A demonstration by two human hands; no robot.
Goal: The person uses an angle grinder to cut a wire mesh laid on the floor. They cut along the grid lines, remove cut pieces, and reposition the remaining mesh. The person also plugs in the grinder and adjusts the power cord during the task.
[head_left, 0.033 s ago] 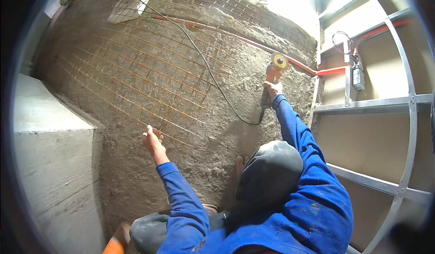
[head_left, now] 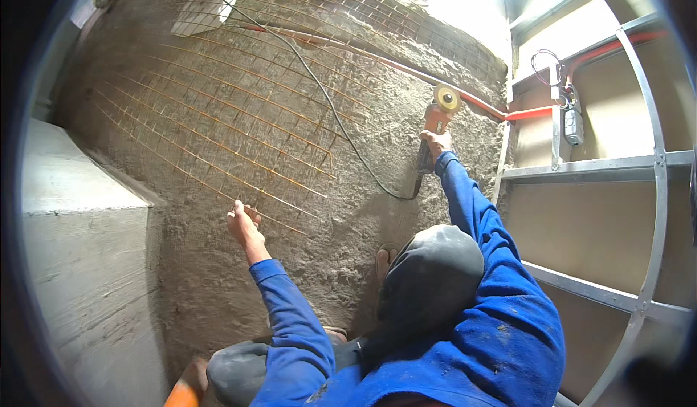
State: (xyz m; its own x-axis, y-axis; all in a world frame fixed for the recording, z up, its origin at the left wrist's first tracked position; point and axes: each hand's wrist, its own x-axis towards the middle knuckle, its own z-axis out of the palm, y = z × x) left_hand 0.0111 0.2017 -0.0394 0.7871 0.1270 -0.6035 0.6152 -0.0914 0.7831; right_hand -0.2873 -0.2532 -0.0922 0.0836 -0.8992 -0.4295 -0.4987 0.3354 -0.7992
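Note:
My right hand (head_left: 438,144) is wrapped round the body of an angle grinder (head_left: 436,120), an orange and dark tool with a round yellowish disc (head_left: 447,98) at its far end. A dark cord (head_left: 334,109) runs from its rear end up to the far left. At the near edge of a rusty wire mesh (head_left: 239,127), my left hand (head_left: 245,223) pinches the outermost rod between thumb and fingers. The mesh lies over rough grey ground, its rod ends pointing toward the right. The grinder's disc is apart from the mesh.
A pale block-like ledge (head_left: 87,262) stands at the left. Metal framing (head_left: 588,169) with a grey electrical box (head_left: 573,126) rises at the right. A red conduit (head_left: 479,103) crosses the ground beyond the grinder. A white piece (head_left: 207,11) lies at the far left.

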